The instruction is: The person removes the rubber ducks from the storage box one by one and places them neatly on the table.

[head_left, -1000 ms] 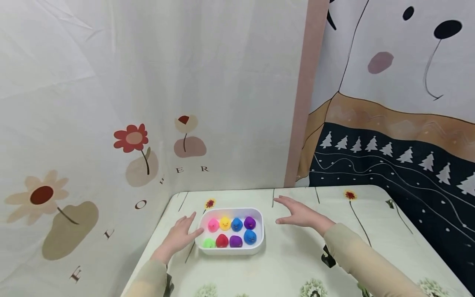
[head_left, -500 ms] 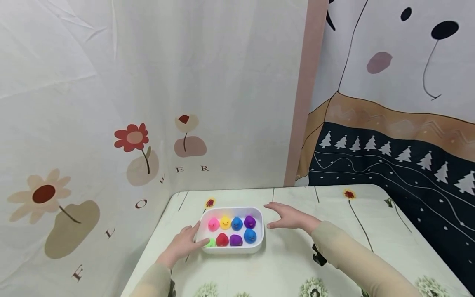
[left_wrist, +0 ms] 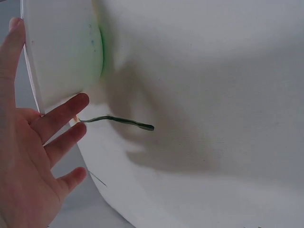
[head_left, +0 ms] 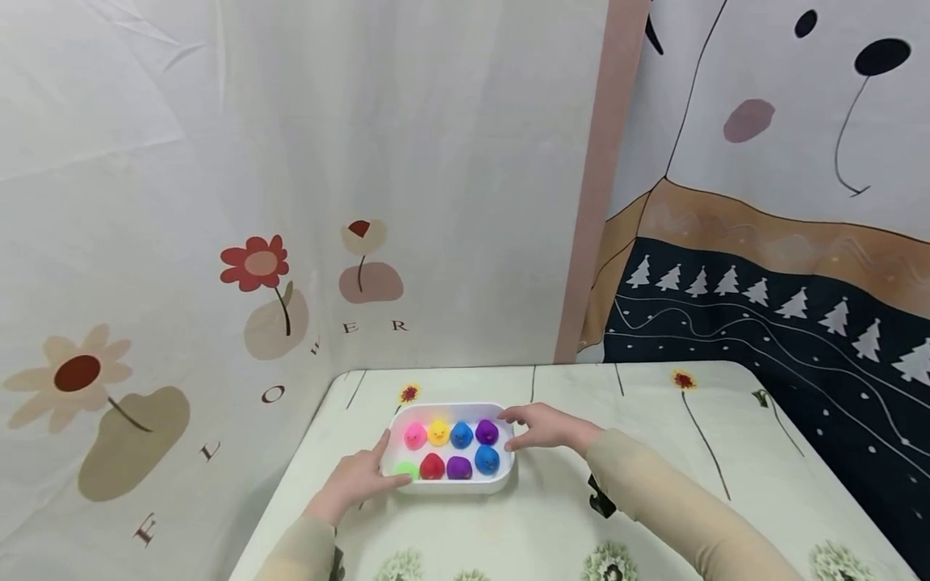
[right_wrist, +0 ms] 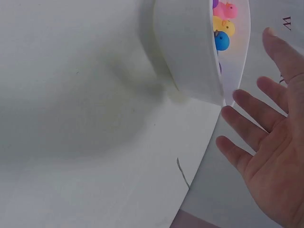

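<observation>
While your left hand (head_left: pixel 356 480) is at the left end of the white tray (head_left: pixel 450 488), its fingers are spread and fairly straight, with the thumb over the near left corner in the head view. Your right hand (head_left: pixel 548 428) is at the tray's right end, fingers extended and apart, tips overlapping the rim in that view; whether either hand actually presses on the plastic, you cannot tell from these views. Between your hands, just below the centre of the frame, the tray holds eight toy ducks in two rows. Along the upper row, left to right, you have a pink duck (head_left: pixel 415 436), a yellow duck (head_left: pixel 438 432), a blue one and a purple one; along the lower row, a green duck (head_left: pixel 407 470) partly behind your thumb, then red, purple and blue. Under the tray, your desk (head_left: pixel 538 524) has a pale surface printed with flowers. Beyond it, a white curtain (head_left: pixel 465 186) with flower prints fills the upper left, and a backdrop (head_left: pixel 726 323) with white trees on dark blue fills the right.
</observation>
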`<state>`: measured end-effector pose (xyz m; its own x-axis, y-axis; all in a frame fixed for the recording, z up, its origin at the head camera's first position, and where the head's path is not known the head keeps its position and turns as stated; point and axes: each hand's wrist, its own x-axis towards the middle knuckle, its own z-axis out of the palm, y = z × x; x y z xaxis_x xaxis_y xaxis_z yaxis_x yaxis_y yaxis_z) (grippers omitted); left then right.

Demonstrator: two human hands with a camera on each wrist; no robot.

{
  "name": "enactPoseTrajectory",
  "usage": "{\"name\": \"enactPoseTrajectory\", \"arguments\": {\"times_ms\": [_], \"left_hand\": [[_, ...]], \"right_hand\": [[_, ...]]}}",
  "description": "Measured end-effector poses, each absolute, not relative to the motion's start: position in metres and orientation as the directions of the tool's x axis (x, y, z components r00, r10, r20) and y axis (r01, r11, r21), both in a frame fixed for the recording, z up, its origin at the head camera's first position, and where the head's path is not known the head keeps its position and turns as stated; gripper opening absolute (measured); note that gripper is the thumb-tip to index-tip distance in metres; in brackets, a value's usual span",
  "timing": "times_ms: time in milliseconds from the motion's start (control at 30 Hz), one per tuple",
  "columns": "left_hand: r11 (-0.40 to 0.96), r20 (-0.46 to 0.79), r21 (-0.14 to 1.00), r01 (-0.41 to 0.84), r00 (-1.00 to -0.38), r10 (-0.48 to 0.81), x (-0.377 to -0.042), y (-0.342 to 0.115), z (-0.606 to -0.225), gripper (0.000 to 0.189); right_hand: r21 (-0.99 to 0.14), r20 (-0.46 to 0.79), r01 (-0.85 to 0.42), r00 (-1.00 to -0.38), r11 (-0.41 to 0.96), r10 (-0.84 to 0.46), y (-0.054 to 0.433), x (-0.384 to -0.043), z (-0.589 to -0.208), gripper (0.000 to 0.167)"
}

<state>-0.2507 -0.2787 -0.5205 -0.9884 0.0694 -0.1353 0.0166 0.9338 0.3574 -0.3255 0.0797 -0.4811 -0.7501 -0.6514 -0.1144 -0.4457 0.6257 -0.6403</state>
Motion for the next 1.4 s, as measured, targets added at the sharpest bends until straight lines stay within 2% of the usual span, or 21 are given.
{"name": "enactPoseTrajectory", "arguments": {"times_ms": [167, 367, 700, 1067, 1400], "left_hand": [[0.911, -0.178, 0.411, -0.036, -0.983, 0.041, -0.251, -0.28, -0.52, 0.109], [0.865, -0.202, 0.5, -0.05, -0.978, 0.06, -0.25, -0.28, -0.525, 0.109], [0.832, -0.195, 0.551, -0.063, -0.979, 0.054, -0.246, -0.28, -0.528, 0.109], [0.818, -0.21, 0.569, -0.091, -0.977, 0.038, -0.245, -0.277, -0.529, 0.109], [0.822, -0.201, 0.563, -0.084, -0.979, 0.038, -0.247, -0.277, -0.526, 0.11]], "right_hand": [[-0.642, -0.084, -0.484, -0.726, 0.595, -0.682, 0.069, -0.326, -0.481, 0.046], [-0.63, -0.049, -0.519, -0.715, 0.578, -0.697, 0.061, -0.328, -0.483, 0.037], [-0.614, -0.093, -0.509, -0.712, 0.604, -0.696, 0.046, -0.327, -0.497, 0.041], [-0.609, -0.103, -0.526, -0.69, 0.594, -0.716, 0.039, -0.331, -0.501, 0.035], [-0.516, -0.16, -0.557, -0.683, 0.65, -0.713, 0.03, -0.332, -0.498, 0.028]]}}
